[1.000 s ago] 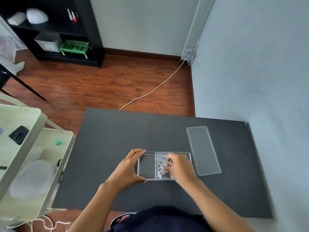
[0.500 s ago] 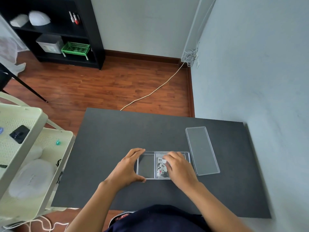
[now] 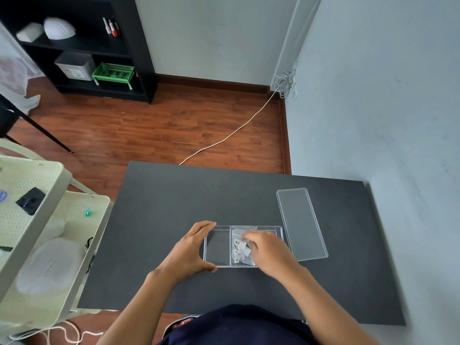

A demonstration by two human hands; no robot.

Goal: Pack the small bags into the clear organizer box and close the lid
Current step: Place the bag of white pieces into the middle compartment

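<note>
organizer box (image 3: 217,246) near-centre on table (image 3: 161,207) | small bags (image 3: 240,249) in its middle compartment | lid (image 3: 301,224) just right of box | cart (image 3: 32,220) left of table

Two bare forearms reach in from 6 o'clock toward the centre. The left hand (image 3: 189,250) is spread in a C, fingers at 12 o'clock, thumb at 5 o'clock. The right hand (image 3: 270,251) lies palm down, fingers curled toward 10 o'clock, possibly pinching something; fingertips blurred.
</note>
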